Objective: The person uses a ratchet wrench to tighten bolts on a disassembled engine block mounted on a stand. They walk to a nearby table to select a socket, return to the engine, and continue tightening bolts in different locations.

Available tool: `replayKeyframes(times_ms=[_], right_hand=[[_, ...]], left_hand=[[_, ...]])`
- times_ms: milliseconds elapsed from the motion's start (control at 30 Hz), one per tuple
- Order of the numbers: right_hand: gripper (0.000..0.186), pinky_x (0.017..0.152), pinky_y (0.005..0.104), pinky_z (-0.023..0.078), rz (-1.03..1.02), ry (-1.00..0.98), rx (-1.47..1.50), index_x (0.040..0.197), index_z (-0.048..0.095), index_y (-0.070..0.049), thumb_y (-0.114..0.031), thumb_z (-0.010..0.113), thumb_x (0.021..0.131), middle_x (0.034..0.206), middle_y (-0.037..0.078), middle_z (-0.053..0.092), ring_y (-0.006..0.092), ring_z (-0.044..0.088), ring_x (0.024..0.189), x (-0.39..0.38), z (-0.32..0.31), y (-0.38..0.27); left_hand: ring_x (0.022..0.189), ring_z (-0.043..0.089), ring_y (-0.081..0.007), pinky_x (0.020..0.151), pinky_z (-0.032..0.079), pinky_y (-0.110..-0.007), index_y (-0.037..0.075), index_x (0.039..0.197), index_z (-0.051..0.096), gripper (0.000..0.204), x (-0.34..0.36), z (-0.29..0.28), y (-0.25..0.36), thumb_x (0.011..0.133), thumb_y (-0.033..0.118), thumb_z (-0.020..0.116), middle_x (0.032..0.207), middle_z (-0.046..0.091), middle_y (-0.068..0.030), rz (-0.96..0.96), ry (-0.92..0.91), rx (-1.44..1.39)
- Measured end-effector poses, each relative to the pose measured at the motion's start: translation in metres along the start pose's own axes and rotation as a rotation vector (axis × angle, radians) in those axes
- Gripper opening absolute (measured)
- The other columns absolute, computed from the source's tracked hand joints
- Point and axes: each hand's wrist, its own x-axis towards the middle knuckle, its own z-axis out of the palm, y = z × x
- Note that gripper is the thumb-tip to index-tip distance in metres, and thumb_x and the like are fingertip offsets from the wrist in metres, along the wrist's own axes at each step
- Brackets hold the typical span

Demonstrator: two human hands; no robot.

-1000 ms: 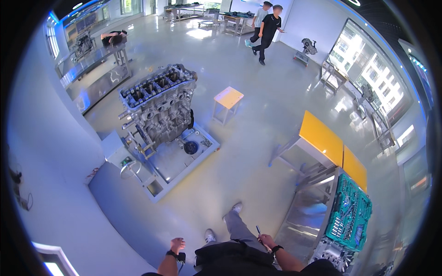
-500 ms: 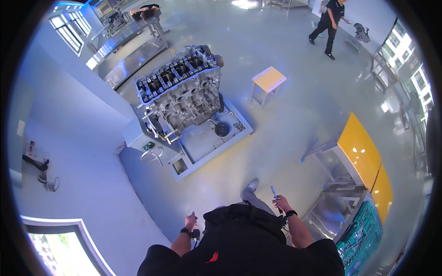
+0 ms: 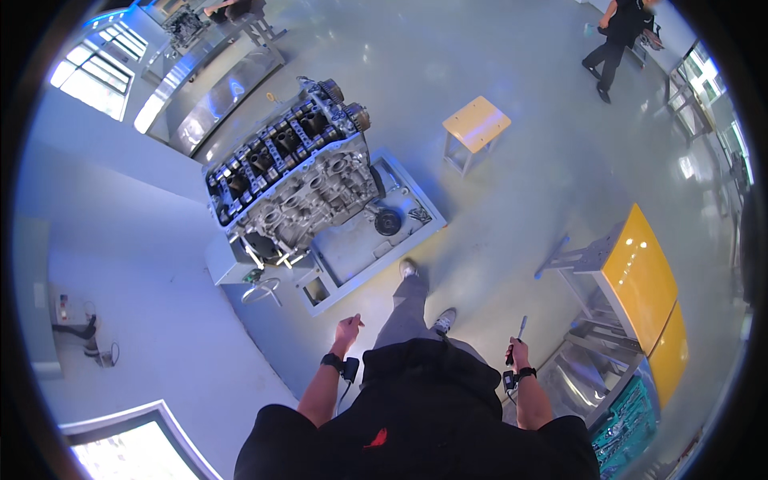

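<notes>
My right hand [image 3: 518, 352] grips a hand tool with a slim metal shaft [image 3: 523, 326] and a dark handle; its exact kind is too small to tell. Fingers curled together, my left hand [image 3: 347, 330] is held out in front of my body, nearest the engine stand's wheel; whatever it may hold is hidden. Ahead to the left, a grey engine [image 3: 296, 188] with its camshafts exposed is mounted on a stand with a tray base [image 3: 352, 260]. A round black part [image 3: 388, 222] and some small metal parts lie in that tray. Neither hand touches the engine.
A wooden-topped stool [image 3: 478, 124] stands beyond the stand. At my right are a yellow-topped table [image 3: 640, 276] and a teal tool tray [image 3: 624, 424]. A handwheel [image 3: 262, 291] juts from the stand. One person [image 3: 616, 48] is at far right, another at the far-left bench [image 3: 216, 104].
I have stepped closer to the engine stand, and both my feet now show. My left hand has risen and moved forward; my right hand has swung rightward with the tool. The far-right person has shifted right.
</notes>
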Motion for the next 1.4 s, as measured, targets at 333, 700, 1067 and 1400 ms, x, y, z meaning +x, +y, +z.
replayKeyframes(times_ms=[333,700,1067,1400], right_hand=[[0.02,0.037,0.0259,0.037,0.019,0.019,-0.099,0.076,0.044,-0.008,-0.022,0.055,0.086,0.057,0.001,0.043,0.0108,0.043,0.042,-0.004,0.062,-0.077],[0.037,0.077,0.0307,0.046,0.05,-0.352,-0.24,0.108,0.053,0.007,-0.023,0.045,0.087,0.1,0.014,0.06,0.018,0.057,0.089,0.129,0.089,-0.161],[0.02,0.036,0.0285,0.036,0.096,-0.254,-0.604,0.077,0.041,-0.009,-0.025,0.049,0.087,0.058,0.003,0.043,0.0138,0.042,0.041,0.265,0.136,-0.456],[0.02,0.034,0.0282,0.037,-0.125,-0.321,-0.748,0.083,0.044,-0.011,-0.029,0.05,0.086,0.056,0.0,0.042,0.0119,0.042,0.041,0.344,0.225,-0.591]], left_hand=[[0.04,0.042,-0.0105,0.033,0.033,-0.025,0.01,0.062,0.043,0.024,0.142,-0.007,-0.054,0.084,0.019,0.04,0.053,0.039,0.0006,-0.278,-0.649,-0.562],[0.044,0.046,-0.0081,0.042,0.039,-0.024,0.003,0.078,0.062,0.041,0.208,0.016,0.259,0.09,0.039,0.045,0.051,0.047,-0.0001,0.126,-0.105,-0.255],[0.044,0.049,-0.012,0.043,0.04,-0.024,0.003,0.074,0.063,0.04,0.088,0.125,0.197,0.088,0.032,0.041,0.052,0.052,-0.0038,-0.629,0.107,-0.604],[0.062,0.057,-0.0134,0.054,0.046,-0.026,0.002,0.097,0.059,0.027,0.03,0.223,0.276,0.089,0.021,0.041,0.078,0.061,-0.0075,-0.396,0.31,-0.809]])
